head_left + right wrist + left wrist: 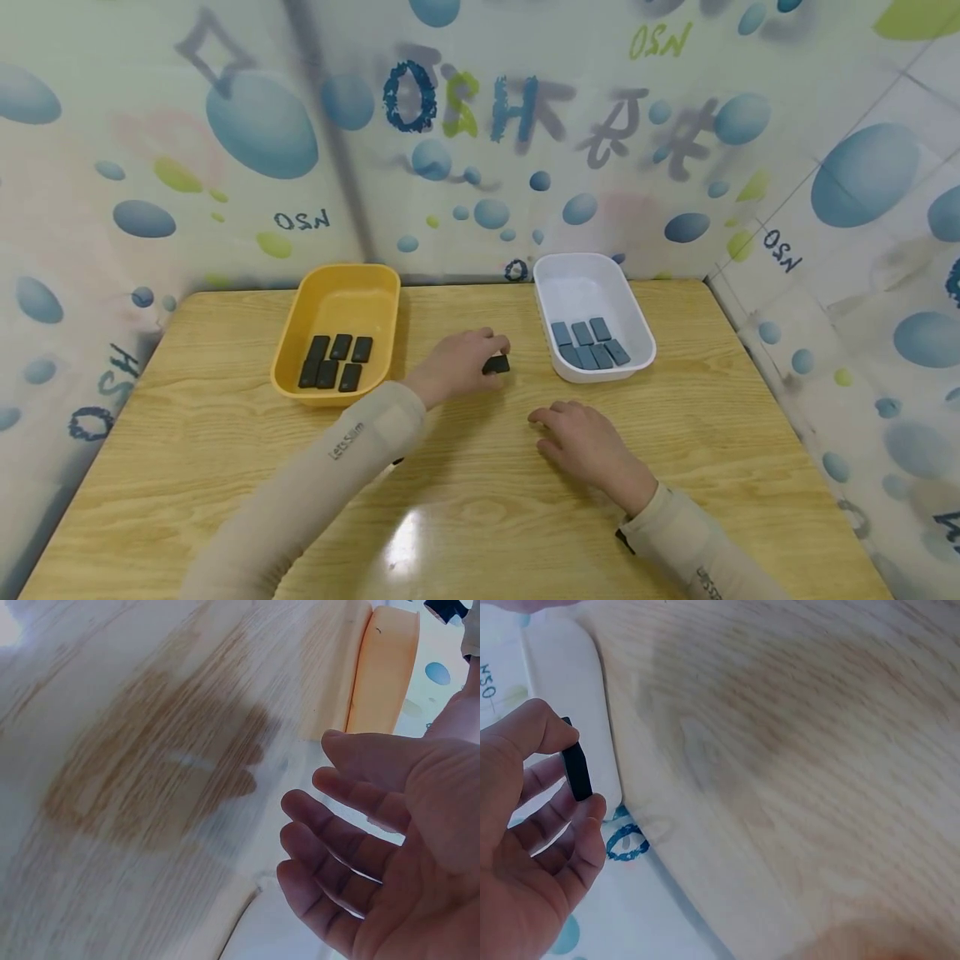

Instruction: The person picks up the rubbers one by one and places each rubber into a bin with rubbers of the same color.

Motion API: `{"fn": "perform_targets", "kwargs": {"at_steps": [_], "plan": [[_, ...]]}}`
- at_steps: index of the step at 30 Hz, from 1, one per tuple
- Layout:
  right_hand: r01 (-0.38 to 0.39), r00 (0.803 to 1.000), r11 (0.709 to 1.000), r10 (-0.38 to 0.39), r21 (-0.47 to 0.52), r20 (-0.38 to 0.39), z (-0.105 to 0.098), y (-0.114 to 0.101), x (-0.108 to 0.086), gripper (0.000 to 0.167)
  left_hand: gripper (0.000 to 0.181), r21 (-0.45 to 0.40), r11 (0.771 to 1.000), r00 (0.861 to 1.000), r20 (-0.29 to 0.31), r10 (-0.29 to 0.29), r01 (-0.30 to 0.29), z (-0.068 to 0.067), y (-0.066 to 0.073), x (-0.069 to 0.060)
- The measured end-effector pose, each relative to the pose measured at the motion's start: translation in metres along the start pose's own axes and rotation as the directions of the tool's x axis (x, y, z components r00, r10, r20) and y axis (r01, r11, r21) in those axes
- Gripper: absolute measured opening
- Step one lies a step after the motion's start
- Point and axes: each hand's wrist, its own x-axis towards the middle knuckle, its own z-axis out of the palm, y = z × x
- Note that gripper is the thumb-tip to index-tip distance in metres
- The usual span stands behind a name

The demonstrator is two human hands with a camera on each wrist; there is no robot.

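Note:
My left hand (456,367) is over the middle of the table, between the two trays. It pinches a small black rectangular block (497,364) between thumb and fingertips; the left wrist view has the same block (576,771) edge-on. My right hand (588,446) is in front of the white tray (643,367), fingers loosely bent and holding nothing. Several black blocks (341,347) lie in the near half of the yellow tray (281,367) at the left. Inside the white tray, several blue-grey blocks (581,334) sit grouped toward its near end.
Both trays stand on the wooden table (480,517) near its back edge. Behind the table rises a patterned wall covering (487,175) with blue and green spots, and it continues along the right side.

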Motion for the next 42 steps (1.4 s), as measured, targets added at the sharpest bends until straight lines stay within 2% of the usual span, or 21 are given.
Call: {"fn": "perform_targets", "kwargs": {"at_steps": [7, 12, 17, 22, 29, 33, 42], "plan": [[-0.005, 1.000, 1.000, 0.005, 0.010, 0.011, 0.001, -0.002, 0.002, 0.028, 0.040, 0.053, 0.999, 1.000, -0.016, -0.008, 0.009, -0.008, -0.008, -0.011], [-0.017, 1.000, 1.000, 0.017, 0.022, 0.023, 0.002, -0.004, 0.002, 0.029, 0.040, 0.039, 0.999, 1.000, -0.010, -0.010, 0.011, -0.015, -0.011, -0.021], [-0.005, 1.000, 1.000, 0.005, 0.023, 0.014, 0.002, -0.005, 0.001, 0.029, 0.040, 0.023, 1.000, 1.000, -0.030, -0.001, 0.002, -0.025, -0.017, -0.031], [-0.001, 1.000, 1.000, 0.001, 0.020, 0.006, 0.003, -0.006, 0.002, 0.029, 0.042, 0.017, 1.000, 0.998, -0.056, -0.022, 0.023, -0.037, -0.026, -0.038], [0.017, 1.000, 1.000, -0.017, 0.007, -0.005, 0.003, -0.006, 0.004, 0.028, 0.040, 0.041, 0.997, 0.994, -0.085, -0.068, 0.071, -0.056, -0.041, -0.051], [0.009, 1.000, 1.000, -0.009, 0.011, 0.008, 0.003, -0.007, 0.004, 0.028, 0.040, 0.024, 0.996, 0.991, -0.103, -0.082, 0.085, -0.064, -0.054, -0.056], [0.013, 1.000, 1.000, -0.013, 0.010, 0.004, 0.004, -0.009, 0.006, 0.029, 0.040, -0.027, 0.978, 0.967, -0.150, -0.207, 0.205, -0.085, -0.086, -0.065]]}}
